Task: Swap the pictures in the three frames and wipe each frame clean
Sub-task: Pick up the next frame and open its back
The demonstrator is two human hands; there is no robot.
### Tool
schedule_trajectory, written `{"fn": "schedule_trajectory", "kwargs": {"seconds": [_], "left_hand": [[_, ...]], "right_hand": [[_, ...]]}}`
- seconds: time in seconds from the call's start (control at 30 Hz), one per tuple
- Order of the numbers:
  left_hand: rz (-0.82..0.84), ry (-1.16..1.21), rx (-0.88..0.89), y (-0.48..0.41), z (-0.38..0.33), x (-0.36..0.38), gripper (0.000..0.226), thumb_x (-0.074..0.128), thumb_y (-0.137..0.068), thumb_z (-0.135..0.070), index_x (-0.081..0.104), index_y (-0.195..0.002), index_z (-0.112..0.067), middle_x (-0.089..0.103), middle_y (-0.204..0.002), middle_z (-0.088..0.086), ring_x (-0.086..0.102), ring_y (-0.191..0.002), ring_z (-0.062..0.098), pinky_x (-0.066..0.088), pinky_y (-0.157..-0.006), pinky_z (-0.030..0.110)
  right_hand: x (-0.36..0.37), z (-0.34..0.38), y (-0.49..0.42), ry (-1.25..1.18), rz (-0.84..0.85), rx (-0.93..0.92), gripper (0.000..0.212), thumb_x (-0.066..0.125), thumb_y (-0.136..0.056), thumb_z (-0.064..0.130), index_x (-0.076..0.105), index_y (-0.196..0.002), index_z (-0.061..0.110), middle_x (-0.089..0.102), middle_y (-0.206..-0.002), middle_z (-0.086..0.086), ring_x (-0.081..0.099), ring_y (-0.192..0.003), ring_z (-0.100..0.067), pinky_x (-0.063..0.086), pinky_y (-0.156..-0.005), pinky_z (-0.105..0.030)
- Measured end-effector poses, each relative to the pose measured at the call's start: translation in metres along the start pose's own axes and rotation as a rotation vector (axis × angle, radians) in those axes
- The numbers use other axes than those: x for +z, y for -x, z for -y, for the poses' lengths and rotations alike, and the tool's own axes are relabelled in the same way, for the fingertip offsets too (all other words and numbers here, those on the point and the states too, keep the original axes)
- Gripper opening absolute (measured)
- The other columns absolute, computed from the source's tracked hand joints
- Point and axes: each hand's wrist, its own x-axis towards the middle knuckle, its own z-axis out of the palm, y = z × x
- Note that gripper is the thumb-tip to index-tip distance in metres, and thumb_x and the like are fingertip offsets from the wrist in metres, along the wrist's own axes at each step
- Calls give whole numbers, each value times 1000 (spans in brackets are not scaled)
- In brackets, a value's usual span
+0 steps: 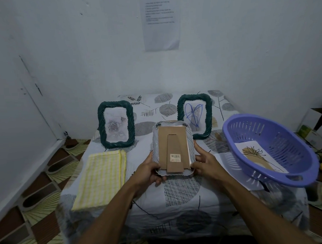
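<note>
The left hand (151, 170) and right hand (204, 162) grip the white frame (173, 138) by its lower corners, with the fingers curled round it and the backing up. A yellow cloth (101, 177) lies left of it.

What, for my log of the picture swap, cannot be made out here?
Head view:
- Picture in the white wavy-edged frame: faces away; only its brown cardboard back shows.
- Printed paper sheet on the wall: text too small.
- Barcode sticker on that back: blurred.
- White sheet under the purple plastic basket: mostly covered by it.
</note>
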Motion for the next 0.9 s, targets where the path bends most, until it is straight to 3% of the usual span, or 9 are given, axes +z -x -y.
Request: {"fn": "schedule_trajectory", "kwargs": {"seconds": [0.1, 0.17, 0.27, 0.3, 0.43, 0.53, 0.63, 0.77, 0.9], "left_hand": [[-16, -14, 8, -1, -1, 3, 41, 30, -99, -11, 40, -139, -16, 68, -91, 21, 56, -55, 28, 37, -38, 27], [-80, -115, -5, -4, 0, 1, 44, 28, -103, -34, 53, -128, -7, 69, -86, 17, 55, -53, 24, 39, -41, 27], [-222, -573, 77, -4, -5, 4, 64, 20, -100, -55, 70, -98, -17, 69, -89, 6, 59, -72, 17, 46, -70, 32], [-263, -723, 110, -2, -8, 5, 65, 17, -100, -54, 69, -86, -18, 68, -89, 6, 58, -77, 17, 42, -76, 31], [-277, -1117, 153, 5, -7, 6, 65, 11, -95, -60, 44, -53, -22, 57, -65, 2, 54, -68, 22, 43, -70, 34], [-352, -1355, 198, 6, 1, 4, 63, 13, -95, -62, 43, -56, -22, 56, -70, 1, 54, -68, 20, 45, -68, 35], [-416, -1455, 302, 5, 7, 5, 62, 11, -93, -63, 46, -61, -23, 53, -73, -1, 54, -67, 17, 43, -63, 32], [-490, -1472, 354, 2, 16, 1, 69, 3, -88, -71, 47, -64, -23, 48, -73, -4, 53, -66, 17, 39, -58, 31], [-517, -1374, 400, -1, 14, 6, 56, 23, -94, -62, 57, -88, -19, 51, -89, -3, 56, -79, 19, 41, -63, 31]], "right_hand": [[-2, 0, -1, 52, -33, 3, 75, 45, -90, -13, 25, -139, 39, 66, -61, 8, 58, -54, -3, 45, -50, -17], [-6, 1, -3, 160, -104, 6, 59, 44, -94, -4, 36, -142, 29, 62, -55, 11, 53, -49, -3, 42, -51, -16], [-13, -2, -5, 351, -182, 7, 41, 43, -98, 6, 57, -133, 23, 69, -74, 8, 56, -60, -8, 43, -59, -22], [-14, -2, -5, 410, -192, 3, 40, 44, -97, 6, 63, -128, 23, 69, -76, 9, 56, -61, -7, 43, -60, -22], [-17, -1, 1, 581, -228, 2, 39, 46, -92, 2, 71, -114, 20, 70, -74, 12, 59, -63, -7, 47, -63, -22], [-22, -4, 5, 724, -197, 28, 34, 47, -90, 6, 76, -103, 19, 76, -97, 0, 66, -84, -14, 52, -78, -27], [-26, -9, 5, 795, -188, 63, 31, 48, -91, 6, 75, -105, 11, 73, -109, -4, 65, -106, -18, 49, -95, -30], [-23, -13, 3, 803, -221, 66, 27, 49, -90, 13, 75, -98, 11, 75, -100, -6, 66, -94, -21, 53, -87, -37], [-16, -17, 3, 866, -289, 11, 26, 49, -90, 24, 68, -81, 9, 68, -73, -5, 61, -70, -19, 53, -69, -35]]}}
